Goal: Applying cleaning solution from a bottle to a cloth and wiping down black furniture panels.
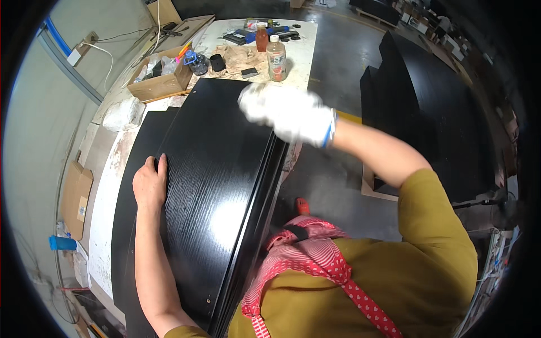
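Observation:
A black wood-grain panel [191,124] with a stepped far-left outline lies across the worktable, and a bright glare shows on its surface. My left hand [150,185] is bare and rests on the panel's left part, fingers stretched out, holding nothing. Over the far right edge of the panel is my right hand [290,112], in a white glove with a blue cuff. Motion blurs this hand. Its fingers cannot be made out, nor whether the white bulk at its front is a cloth or just the glove.
Beyond the panel, the white table [301,48] bears a clear labelled bottle [276,59], a reddish bottle [261,38], a crumpled tan cloth [239,58] and a cardboard box [160,79] of small items. Stacked black panels [434,107] stand to the right across the floor.

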Available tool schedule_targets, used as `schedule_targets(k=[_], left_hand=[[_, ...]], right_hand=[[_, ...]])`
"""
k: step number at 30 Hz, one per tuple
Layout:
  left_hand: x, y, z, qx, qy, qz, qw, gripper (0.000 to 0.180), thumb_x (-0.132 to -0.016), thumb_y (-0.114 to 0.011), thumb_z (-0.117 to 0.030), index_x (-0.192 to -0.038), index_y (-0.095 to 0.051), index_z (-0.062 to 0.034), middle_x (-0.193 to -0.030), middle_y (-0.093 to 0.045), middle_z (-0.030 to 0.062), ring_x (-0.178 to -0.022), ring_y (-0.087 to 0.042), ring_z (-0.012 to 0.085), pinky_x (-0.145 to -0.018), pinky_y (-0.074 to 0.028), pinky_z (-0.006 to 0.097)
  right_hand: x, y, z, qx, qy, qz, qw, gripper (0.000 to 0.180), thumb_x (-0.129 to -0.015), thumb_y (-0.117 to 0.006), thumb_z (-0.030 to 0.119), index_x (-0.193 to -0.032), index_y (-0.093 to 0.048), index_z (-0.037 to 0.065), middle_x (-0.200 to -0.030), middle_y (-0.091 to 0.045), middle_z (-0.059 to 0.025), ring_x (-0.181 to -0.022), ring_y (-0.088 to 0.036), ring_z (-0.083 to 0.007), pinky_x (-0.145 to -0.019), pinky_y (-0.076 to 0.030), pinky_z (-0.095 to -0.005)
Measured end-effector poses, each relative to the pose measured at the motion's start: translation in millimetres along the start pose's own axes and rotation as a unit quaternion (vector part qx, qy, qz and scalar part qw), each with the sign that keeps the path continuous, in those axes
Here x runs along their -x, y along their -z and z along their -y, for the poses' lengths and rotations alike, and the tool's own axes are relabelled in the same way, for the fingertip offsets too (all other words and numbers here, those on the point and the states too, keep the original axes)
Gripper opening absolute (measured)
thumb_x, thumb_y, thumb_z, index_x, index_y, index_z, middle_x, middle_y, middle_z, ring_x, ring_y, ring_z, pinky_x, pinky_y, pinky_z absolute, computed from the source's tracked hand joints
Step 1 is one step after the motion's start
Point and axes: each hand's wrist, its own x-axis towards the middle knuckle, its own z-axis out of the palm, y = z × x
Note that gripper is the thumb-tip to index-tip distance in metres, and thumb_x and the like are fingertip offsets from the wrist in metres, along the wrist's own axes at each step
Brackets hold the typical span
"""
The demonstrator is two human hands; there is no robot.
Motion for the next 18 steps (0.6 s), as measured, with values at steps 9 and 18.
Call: schedule_targets(k=[9, 18], left_hand=[[2, -1, 4, -0.002, -0.008, -0.018, 1.000, 0.053, -0.099, -0.042, -0.046, -0.092, -0.062, 0.0030, -0.088, -0.067, 0.0263, -0.089, -0.064, 0.0430, -0.082, -0.049, 0.050], [6, -6, 7, -0.007, -0.001, -0.009, 1.000, 0.052, -0.098, -0.043, -0.047, -0.099, -0.064, 0.0014, -0.089, -0.068, 0.0255, -0.090, -0.065, 0.0417, -0.082, -0.050, 0.049]], right_hand=[[-8, -4, 3, 0.082, 0.035, -0.044, 0.995, 0.010, -0.090, -0.051, 0.019, -0.090, -0.058, 0.012, -0.078, -0.059, -0.0145, -0.075, -0.061, -0.0285, -0.068, -0.049, -0.0401], [8, -24, 9, 0.186, -0.035, -0.064, 0.980, 0.017, -0.088, -0.054, 0.022, -0.098, -0.058, 0.009, -0.084, -0.064, -0.0180, -0.079, -0.064, -0.0354, -0.070, -0.051, -0.0455]])
